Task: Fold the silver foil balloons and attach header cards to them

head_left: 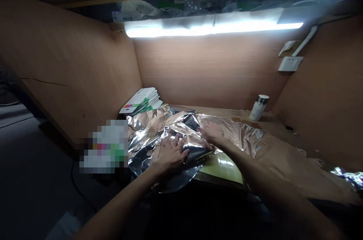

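A crumpled sheet of silver foil (181, 128) spreads over the desk, with a dark glossy flat object or bag (197, 153) partly wrapped in it. My left hand (169, 155) lies on the foil at the front of this bundle, fingers spread and pressing down. My right hand (211, 132) sits on a fold of foil further back, its fingertips against the crease. I cannot tell whether those fingers pinch the foil. The underside of the bundle is hidden.
A stack of printed cards (141, 101) stands in the back left corner, and a small white canister (259, 107) stands at the back right. Brown paper (295, 164) lies to the right, over a green cutting mat (222, 166). Wooden walls and a bright strip light (211, 24) surround the desk.
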`<state>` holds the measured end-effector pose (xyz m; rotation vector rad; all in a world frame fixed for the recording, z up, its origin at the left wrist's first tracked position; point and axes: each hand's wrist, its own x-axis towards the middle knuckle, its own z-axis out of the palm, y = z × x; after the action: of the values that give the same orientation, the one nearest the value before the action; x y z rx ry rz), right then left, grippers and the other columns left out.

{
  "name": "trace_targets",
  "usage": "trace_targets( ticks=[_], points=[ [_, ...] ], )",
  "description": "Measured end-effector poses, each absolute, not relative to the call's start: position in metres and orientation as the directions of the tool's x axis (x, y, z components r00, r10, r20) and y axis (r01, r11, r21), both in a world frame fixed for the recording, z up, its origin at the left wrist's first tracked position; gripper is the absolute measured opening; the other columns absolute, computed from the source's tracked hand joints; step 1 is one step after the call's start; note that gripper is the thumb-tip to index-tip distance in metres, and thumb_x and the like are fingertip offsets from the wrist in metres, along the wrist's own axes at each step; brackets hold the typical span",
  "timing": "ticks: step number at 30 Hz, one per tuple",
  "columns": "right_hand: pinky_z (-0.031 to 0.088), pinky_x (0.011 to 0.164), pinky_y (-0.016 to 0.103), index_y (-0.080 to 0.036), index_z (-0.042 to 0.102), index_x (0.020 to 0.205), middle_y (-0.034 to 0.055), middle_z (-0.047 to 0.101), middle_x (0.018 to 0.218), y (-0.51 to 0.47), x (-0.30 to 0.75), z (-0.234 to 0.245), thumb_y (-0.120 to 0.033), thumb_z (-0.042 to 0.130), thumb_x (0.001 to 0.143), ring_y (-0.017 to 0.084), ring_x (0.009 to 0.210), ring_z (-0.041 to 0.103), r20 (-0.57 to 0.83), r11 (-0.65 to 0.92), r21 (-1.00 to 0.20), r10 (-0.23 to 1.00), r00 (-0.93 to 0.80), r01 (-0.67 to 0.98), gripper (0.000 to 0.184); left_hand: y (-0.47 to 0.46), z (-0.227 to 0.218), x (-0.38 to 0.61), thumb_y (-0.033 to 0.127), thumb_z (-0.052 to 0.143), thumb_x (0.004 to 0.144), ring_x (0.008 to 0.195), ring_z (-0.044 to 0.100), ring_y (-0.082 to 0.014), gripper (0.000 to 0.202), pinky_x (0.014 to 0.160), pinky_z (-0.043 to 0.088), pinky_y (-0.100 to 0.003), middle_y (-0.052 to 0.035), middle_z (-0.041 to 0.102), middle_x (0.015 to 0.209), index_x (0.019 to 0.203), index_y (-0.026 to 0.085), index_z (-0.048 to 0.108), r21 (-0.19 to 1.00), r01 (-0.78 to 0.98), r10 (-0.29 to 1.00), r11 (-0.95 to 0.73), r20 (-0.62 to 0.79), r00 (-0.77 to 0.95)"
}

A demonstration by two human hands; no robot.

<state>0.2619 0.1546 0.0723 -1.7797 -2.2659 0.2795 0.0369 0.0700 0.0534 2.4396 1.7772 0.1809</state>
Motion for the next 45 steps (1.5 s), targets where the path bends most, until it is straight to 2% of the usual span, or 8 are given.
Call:
trace_targets(
  ticks=[8,16,19,24,27,32,38,45],
  points=[
    [0.007,0.12,0.063,-0.025,0.024,0.164,0.0159,0.017,0.17,0.124,0.236,0.018,-0.068,0.012,0.102,0.04,0.156,0.009,-0.04,0.329,-0.208,0.938,-0.344,0.921,0.076,0.071,0.021,0.036,0.076,0.022,0.097,0.155,0.002,-0.0496,0.079,0.115,0.0,-0.076,-0.009,0.009,0.173,0.164,0.033,0.022,0.199,0.925,0.941,-0.324,-0.031,0.337],
    [0.048,0.093,0.039,-0.024,0.065,0.128,0.013,0.061,0.135,0.1,0.302,0.062,-0.054,0.067,0.088,0.031,0.117,0.059,-0.088,0.616,-0.136,0.772,-0.629,0.776,0.049,0.074,0.019,0.03,0.079,0.02,0.095,0.155,-0.003,-0.0488,0.082,0.115,-0.009,-0.075,-0.0063,0.007,0.173,0.164,0.035,0.018,0.206,0.915,0.931,-0.348,-0.036,0.362],
    [0.047,0.083,0.029,-0.02,0.072,0.106,0.0098,0.07,0.111,0.091,0.315,0.07,-0.022,0.057,0.094,0.022,0.101,0.064,-0.076,0.713,-0.015,0.699,-0.711,0.702,0.019,0.075,0.027,0.036,0.081,0.02,0.094,0.154,-0.003,-0.0505,0.087,0.115,-0.003,-0.076,-0.0085,0.008,0.173,0.164,0.03,0.021,0.219,0.916,0.931,-0.336,-0.073,0.359],
    [0.045,0.073,0.032,-0.014,0.072,0.1,0.0136,0.072,0.097,0.076,0.323,0.105,-0.001,0.044,0.089,0.023,0.085,0.066,0.016,0.626,0.154,0.772,-0.636,0.764,0.032,0.058,0.055,0.088,0.06,0.049,0.097,0.148,0.032,-0.0439,0.082,0.116,0.026,-0.063,-0.0202,0.039,0.161,0.163,0.019,0.023,0.174,0.826,0.844,-0.537,0.112,0.525],
    [0.045,0.081,0.038,-0.016,0.071,0.1,0.0134,0.073,0.095,0.035,0.328,0.133,-0.002,0.048,0.087,0.025,0.083,0.066,0.184,0.533,0.231,0.798,-0.574,0.814,0.03,0.054,0.074,0.116,0.024,0.045,0.1,0.129,0.057,-0.0314,0.052,0.111,0.037,-0.049,-0.0156,0.063,0.14,0.152,0.019,0.044,0.14,0.7,0.71,-0.701,0.23,0.665],
    [0.04,0.104,0.049,-0.02,0.063,0.132,0.0158,0.072,0.119,-0.051,0.326,0.127,-0.021,0.057,0.096,0.032,0.108,0.066,0.3,0.569,0.126,0.759,-0.578,0.813,0.037,0.098,0.101,0.089,0.019,0.041,0.104,0.149,0.035,-0.0262,0.042,0.125,0.014,-0.049,-0.002,0.05,0.157,0.14,0.031,0.06,0.014,0.42,0.41,-0.907,0.249,0.877],
    [0.02,0.122,0.057,-0.031,0.04,0.157,0.011,0.03,0.167,-0.064,0.372,0.1,-0.067,0.07,0.083,0.04,0.149,0.033,0.008,0.548,-0.101,0.835,-0.551,0.83,0.087,0.15,0.124,0.036,0.0,0.046,0.092,0.155,0.02,-0.0384,0.058,0.12,0.015,-0.066,-0.0068,0.036,0.165,0.14,0.028,0.06,-0.176,0.797,0.741,-0.578,0.296,0.603],
    [0.043,0.102,0.044,-0.015,0.06,0.138,0.0185,0.059,0.139,0.004,0.396,0.087,-0.027,0.058,0.093,0.033,0.123,0.057,0.05,0.338,0.011,0.94,-0.339,0.941,0.047,0.077,0.063,0.107,0.036,0.056,0.098,0.143,0.046,-0.0284,0.055,0.117,0.037,-0.046,-0.0131,0.045,0.159,0.149,0.019,0.046,0.02,0.586,0.558,-0.81,0.336,0.759]
  ],
)
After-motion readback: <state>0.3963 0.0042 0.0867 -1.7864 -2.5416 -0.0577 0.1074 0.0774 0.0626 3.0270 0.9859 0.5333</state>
